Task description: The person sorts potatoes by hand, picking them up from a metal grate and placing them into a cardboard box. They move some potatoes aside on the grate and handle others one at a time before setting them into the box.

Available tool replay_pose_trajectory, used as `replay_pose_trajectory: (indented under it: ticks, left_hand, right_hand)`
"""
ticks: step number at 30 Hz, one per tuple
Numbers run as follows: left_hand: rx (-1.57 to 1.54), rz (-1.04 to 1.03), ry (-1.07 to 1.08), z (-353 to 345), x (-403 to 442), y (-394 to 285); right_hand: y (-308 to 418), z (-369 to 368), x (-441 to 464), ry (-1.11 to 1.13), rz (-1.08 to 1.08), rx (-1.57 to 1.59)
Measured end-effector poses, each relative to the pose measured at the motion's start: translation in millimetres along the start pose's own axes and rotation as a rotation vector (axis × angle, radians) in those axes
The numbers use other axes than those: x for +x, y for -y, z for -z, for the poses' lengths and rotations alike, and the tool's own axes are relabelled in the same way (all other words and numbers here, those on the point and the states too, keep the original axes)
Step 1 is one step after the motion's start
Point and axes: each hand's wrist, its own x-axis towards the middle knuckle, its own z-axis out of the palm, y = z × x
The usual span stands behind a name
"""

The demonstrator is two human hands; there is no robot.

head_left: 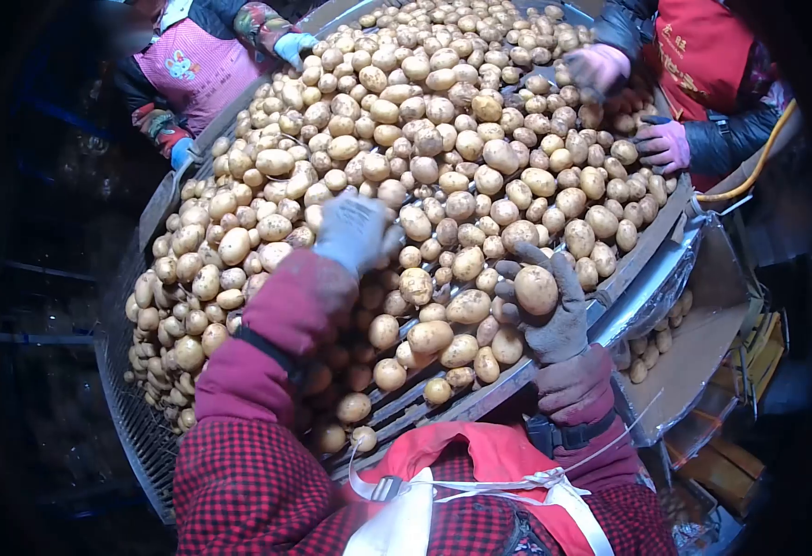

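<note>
Many pale potatoes [461, 204] cover a slatted metal table [406, 408]. My left hand [352, 232], in a light grey glove, reaches over the pile at the middle; its fingers point right among the potatoes, and what they hold, if anything, is hidden. My right hand [554, 310], in a darker grey glove, is palm up near the table's right front edge. A large round potato [535, 290] rests in it, with the fingers and thumb curved around it.
A person in a pink apron [197, 69] stands at the back left, blue gloves at the rim. Another in a red apron [702, 56] has pink-gloved hands on the potatoes at the right. Below them are a potato-filled box [693, 343] and a yellow hose [753, 162].
</note>
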Motion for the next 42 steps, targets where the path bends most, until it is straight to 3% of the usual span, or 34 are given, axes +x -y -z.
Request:
replay_pose_trajectory:
  ticks: [1, 3, 4, 6, 8, 11, 13, 16, 18, 21, 25, 28, 29, 31, 32, 34, 35, 36, 37, 38, 40, 42]
  left_hand:
    - [-0.061, -0.074, 0.0, 3.6, -14.3, -11.4]
    - [-0.202, -0.279, -0.098, 4.0, -40.8, -23.7]
    - [-0.202, -0.281, -0.103, 7.9, -40.3, -19.7]
    - [-0.437, -0.109, -0.334, 17.3, -37.6, -6.0]
    - [-0.349, 0.071, -0.399, 20.4, -21.8, 27.3]
    - [-0.031, 0.244, 0.039, -0.4, 7.9, 81.8]
    - [-0.064, 0.308, 0.047, -9.7, 27.8, 89.0]
    - [-0.118, 0.359, 0.146, -10.8, 36.6, 91.6]
    - [-0.205, 0.392, 0.098, -12.4, 33.8, 91.4]
    - [-0.344, 0.416, 0.127, -6.0, 8.7, 77.2]
    - [-0.337, 0.361, 0.099, -0.2, -20.3, 65.6]
    - [-0.775, 0.371, -0.045, -3.6, -60.4, 54.2]
    - [-0.88, 0.308, -0.134, -7.0, -67.3, 38.7]
    - [-1.27, 0.249, -0.016, 10.8, -84.4, -2.9]
    - [-1.126, -0.035, -0.185, -0.5, -83.9, -11.9]
    - [-1.085, -0.104, -0.099, 34.2, -88.9, -26.2]
    - [-1.039, -0.134, -0.109, 43.0, -88.0, -28.4]
    - [-0.881, -0.195, -0.306, 26.0, -71.8, -16.4]
    - [-0.701, -0.219, -0.51, 9.1, -55.4, -4.3]
    - [-0.618, 0.006, -0.262, 18.0, -48.0, 5.3]
    - [-0.347, 0.076, -0.077, -7.7, -19.0, 33.8]
    - [-0.237, 0.119, 0.074, -18.2, 4.0, 39.6]
  right_hand:
    - [1.9, 5.6, 3.7, -0.047, -0.212, 0.172]
    - [3.4, 6.7, 3.4, -0.073, -0.335, 0.25]
    - [4.2, 6.9, 3.4, -0.09, -0.396, 0.289]
    - [4.1, 1.6, 0.3, 0.01, -0.19, 0.168]
    - [0.2, -3.4, -2.8, 0.053, -0.037, 0.108]
    - [0.5, -6.4, 0.8, -0.031, 0.071, -0.011]
    - [11.4, -1.7, 1.2, 0.023, -0.187, -0.018]
    - [10.1, -5.2, 1.0, -0.009, -0.138, 0.019]
    - [10.2, -11.1, 0.7, -0.025, -0.098, -0.046]
    - [8.7, -9.6, 0.7, -0.075, -0.115, 0.097]
    - [14.5, -8.3, -2.7, -0.083, -0.371, 0.234]
    - [14.9, -5.6, 1.2, -0.052, -0.716, 0.484]
    - [19.0, -17.9, -8.3, 0.086, -0.49, 0.143]
    - [33.4, -35.5, -4.1, 0.16, -0.741, 0.411]
    - [38.7, -47.2, -3.7, 0.197, -0.723, 0.412]
    - [43.6, -62.7, -1.2, 0.193, -0.753, 0.486]
    - [41.9, -56.2, -4.9, 0.246, -0.674, 0.347]
    - [36.3, -46.3, -11.7, 0.296, -0.594, 0.211]
    - [38.0, -47.4, -10.8, 0.245, -0.621, 0.281]
    - [39.6, -48.4, -9.6, 0.192, -0.647, 0.352]
    - [52.3, -53.1, -7.7, 0.069, -0.746, 0.602]
    - [10.6, -35.1, -10.7, 0.124, -0.673, 0.707]
